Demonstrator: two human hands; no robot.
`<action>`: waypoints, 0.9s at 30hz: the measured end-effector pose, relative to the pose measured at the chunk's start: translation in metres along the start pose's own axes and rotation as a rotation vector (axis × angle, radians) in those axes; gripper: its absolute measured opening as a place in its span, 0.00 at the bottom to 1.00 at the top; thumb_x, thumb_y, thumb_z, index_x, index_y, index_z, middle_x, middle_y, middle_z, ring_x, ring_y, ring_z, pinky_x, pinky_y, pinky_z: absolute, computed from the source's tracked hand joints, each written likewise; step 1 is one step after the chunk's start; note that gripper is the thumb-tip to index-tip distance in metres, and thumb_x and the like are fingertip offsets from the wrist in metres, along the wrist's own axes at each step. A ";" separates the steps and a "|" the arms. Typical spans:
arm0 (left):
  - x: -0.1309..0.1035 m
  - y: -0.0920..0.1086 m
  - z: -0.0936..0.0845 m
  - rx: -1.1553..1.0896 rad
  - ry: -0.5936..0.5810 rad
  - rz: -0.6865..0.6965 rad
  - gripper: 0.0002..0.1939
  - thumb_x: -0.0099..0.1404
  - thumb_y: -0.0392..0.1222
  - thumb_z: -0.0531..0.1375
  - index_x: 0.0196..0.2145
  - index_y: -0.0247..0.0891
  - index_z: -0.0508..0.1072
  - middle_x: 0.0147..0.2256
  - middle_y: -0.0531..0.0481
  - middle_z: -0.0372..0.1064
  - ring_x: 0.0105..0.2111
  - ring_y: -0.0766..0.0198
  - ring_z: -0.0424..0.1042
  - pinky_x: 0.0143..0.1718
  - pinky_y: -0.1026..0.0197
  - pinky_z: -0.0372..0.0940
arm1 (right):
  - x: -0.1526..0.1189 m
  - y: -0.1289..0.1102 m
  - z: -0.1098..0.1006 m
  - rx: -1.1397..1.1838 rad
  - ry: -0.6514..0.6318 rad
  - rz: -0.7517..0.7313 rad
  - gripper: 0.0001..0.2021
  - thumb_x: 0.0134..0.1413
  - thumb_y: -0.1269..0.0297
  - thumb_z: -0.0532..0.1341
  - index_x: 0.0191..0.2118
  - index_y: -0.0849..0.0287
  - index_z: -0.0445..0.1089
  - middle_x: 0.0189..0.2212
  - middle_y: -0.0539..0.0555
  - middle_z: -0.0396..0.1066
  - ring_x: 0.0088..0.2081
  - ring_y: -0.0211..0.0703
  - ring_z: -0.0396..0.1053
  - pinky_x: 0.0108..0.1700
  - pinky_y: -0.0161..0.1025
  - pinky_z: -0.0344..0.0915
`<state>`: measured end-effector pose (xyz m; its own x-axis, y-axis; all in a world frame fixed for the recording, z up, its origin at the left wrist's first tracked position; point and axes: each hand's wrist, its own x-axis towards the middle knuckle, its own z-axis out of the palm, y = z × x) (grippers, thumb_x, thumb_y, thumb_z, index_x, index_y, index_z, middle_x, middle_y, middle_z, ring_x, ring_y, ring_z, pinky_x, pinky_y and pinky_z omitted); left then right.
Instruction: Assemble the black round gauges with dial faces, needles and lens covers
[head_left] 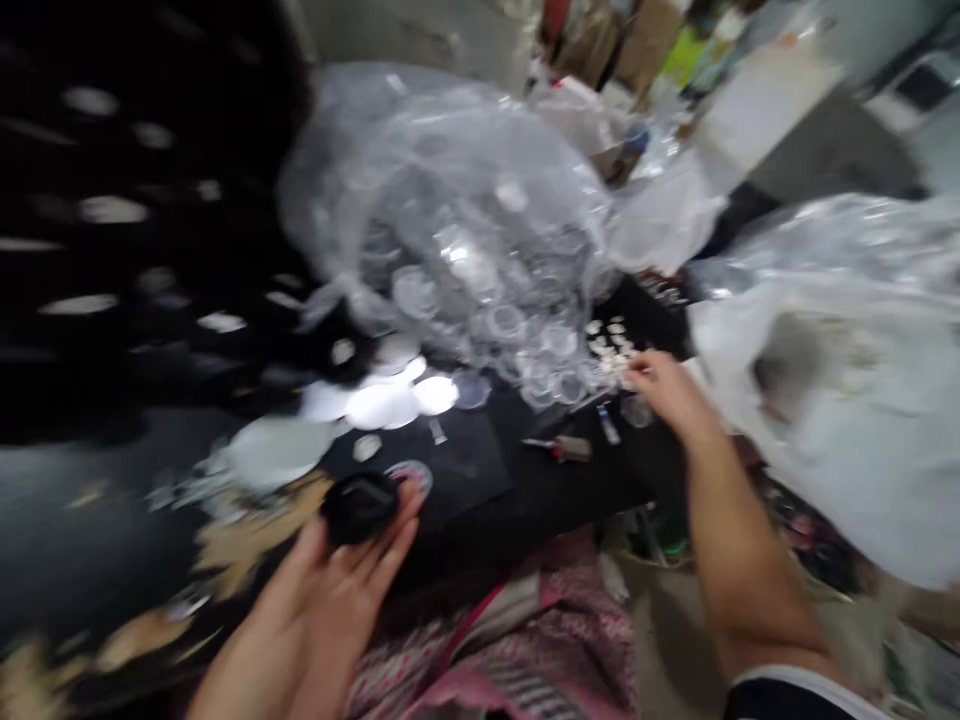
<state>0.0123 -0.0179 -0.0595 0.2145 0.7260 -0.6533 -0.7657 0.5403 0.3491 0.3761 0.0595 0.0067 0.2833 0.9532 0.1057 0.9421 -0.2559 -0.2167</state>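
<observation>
Presently, the left hand [349, 580] is closed around a black rounded object [360, 508], its material unclear in the blur, held above the near edge of the black tabletop [555, 495]. The right hand [666, 392] is at the near side of a loose cluster of small white pieces [611, 348], fingers bent and fingertips close together; whether they are clamped on a piece cannot be told. The step in hand is judged to be picking from that cluster. Good practice calls for a light fingertip pinch on one piece, lifted straight up so its neighbours do not scatter. A large clear plastic bag of round transparent cups [450, 255] lies just beside the pieces, so sweeping toward it risks a snag. The screwdriver with a grey-and-red handle [574, 448] lies between the hands; any crossing should pass above it. The left grip should be firm and level.
</observation>
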 end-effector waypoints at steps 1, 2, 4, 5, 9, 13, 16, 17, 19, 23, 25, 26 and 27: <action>-0.003 0.001 0.007 0.008 0.051 0.033 0.19 0.71 0.46 0.59 0.56 0.37 0.76 0.55 0.38 0.76 0.58 0.53 0.72 0.58 0.55 0.68 | -0.009 -0.008 -0.001 0.028 0.027 0.005 0.05 0.59 0.72 0.60 0.34 0.62 0.74 0.36 0.62 0.76 0.37 0.46 0.72 0.40 0.44 0.63; -0.003 0.003 0.012 0.011 0.083 0.068 0.18 0.72 0.45 0.57 0.52 0.34 0.78 0.53 0.36 0.76 0.57 0.51 0.73 0.58 0.53 0.68 | -0.020 -0.018 -0.003 0.054 0.094 0.003 0.06 0.61 0.70 0.59 0.36 0.61 0.74 0.39 0.64 0.76 0.39 0.47 0.71 0.43 0.46 0.63; -0.001 0.006 0.017 0.002 0.090 0.115 0.17 0.73 0.45 0.55 0.45 0.33 0.80 0.50 0.34 0.78 0.54 0.51 0.76 0.57 0.51 0.70 | -0.044 -0.047 -0.002 0.144 0.276 -0.128 0.05 0.63 0.65 0.61 0.37 0.57 0.75 0.37 0.60 0.77 0.39 0.46 0.72 0.44 0.45 0.64; 0.001 0.007 0.018 -0.004 0.091 0.126 0.17 0.73 0.44 0.54 0.44 0.33 0.80 0.49 0.34 0.79 0.53 0.51 0.77 0.56 0.51 0.70 | -0.058 -0.066 0.001 0.258 0.243 -0.247 0.05 0.64 0.65 0.61 0.38 0.55 0.74 0.36 0.57 0.76 0.38 0.44 0.72 0.42 0.44 0.65; -0.001 0.009 0.019 -0.027 0.138 0.125 0.18 0.75 0.43 0.52 0.43 0.32 0.80 0.47 0.36 0.80 0.49 0.53 0.79 0.53 0.54 0.72 | -0.109 -0.151 0.036 0.596 -0.280 -0.695 0.07 0.66 0.70 0.58 0.42 0.56 0.73 0.36 0.52 0.77 0.38 0.42 0.73 0.42 0.41 0.67; -0.007 0.010 0.023 -0.066 0.199 0.135 0.20 0.76 0.44 0.50 0.46 0.34 0.80 0.46 0.41 0.81 0.48 0.58 0.79 0.52 0.60 0.72 | -0.121 -0.194 0.077 0.477 -0.298 -0.653 0.04 0.64 0.66 0.62 0.39 0.60 0.71 0.36 0.56 0.75 0.37 0.46 0.71 0.40 0.43 0.65; -0.009 0.011 0.024 -0.098 0.231 0.150 0.20 0.76 0.43 0.50 0.47 0.35 0.80 0.46 0.43 0.81 0.50 0.60 0.78 0.52 0.62 0.71 | -0.119 -0.201 0.088 0.390 -0.290 -0.620 0.06 0.62 0.65 0.64 0.38 0.62 0.70 0.35 0.56 0.74 0.36 0.48 0.70 0.40 0.45 0.64; -0.009 0.012 0.024 -0.104 0.241 0.154 0.20 0.76 0.44 0.50 0.47 0.35 0.80 0.46 0.44 0.81 0.51 0.60 0.77 0.53 0.61 0.70 | -0.118 -0.202 0.089 0.384 -0.292 -0.611 0.05 0.62 0.66 0.64 0.38 0.61 0.70 0.35 0.56 0.73 0.36 0.48 0.70 0.40 0.44 0.63; -0.008 0.012 0.023 -0.106 0.242 0.167 0.20 0.76 0.45 0.49 0.48 0.35 0.80 0.46 0.44 0.81 0.53 0.59 0.75 0.56 0.59 0.69 | -0.119 -0.204 0.090 0.396 -0.302 -0.593 0.04 0.61 0.67 0.64 0.36 0.60 0.70 0.34 0.54 0.73 0.35 0.47 0.69 0.39 0.43 0.62; -0.005 0.011 0.022 -0.043 0.205 0.178 0.23 0.76 0.48 0.48 0.48 0.34 0.80 0.50 0.42 0.79 0.55 0.55 0.73 0.59 0.54 0.67 | -0.121 -0.208 0.090 0.455 -0.308 -0.607 0.05 0.60 0.69 0.64 0.33 0.59 0.68 0.31 0.52 0.72 0.32 0.43 0.67 0.36 0.40 0.59; -0.005 0.011 0.019 -0.007 0.182 0.186 0.23 0.76 0.49 0.49 0.48 0.34 0.80 0.51 0.41 0.78 0.55 0.55 0.73 0.57 0.55 0.68 | -0.120 -0.206 0.088 0.493 -0.305 -0.637 0.06 0.59 0.69 0.64 0.31 0.58 0.67 0.30 0.51 0.71 0.31 0.42 0.67 0.36 0.39 0.59; -0.005 0.011 0.016 0.006 0.164 0.204 0.22 0.75 0.49 0.50 0.50 0.34 0.79 0.52 0.41 0.77 0.54 0.56 0.74 0.56 0.57 0.69 | -0.117 -0.202 0.087 0.514 -0.297 -0.640 0.06 0.59 0.69 0.64 0.31 0.58 0.67 0.30 0.50 0.71 0.31 0.41 0.66 0.36 0.39 0.59; -0.006 0.012 0.012 0.018 0.141 0.229 0.21 0.75 0.48 0.51 0.53 0.36 0.77 0.52 0.42 0.77 0.52 0.57 0.74 0.53 0.58 0.70 | -0.114 -0.197 0.085 0.531 -0.279 -0.629 0.06 0.59 0.70 0.63 0.32 0.58 0.67 0.30 0.50 0.71 0.31 0.40 0.66 0.36 0.38 0.59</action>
<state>0.0093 -0.0107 -0.0432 -0.0504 0.7646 -0.6425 -0.7731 0.3774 0.5098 0.1433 0.0152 -0.0451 -0.3818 0.9149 0.1313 0.6808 0.3744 -0.6295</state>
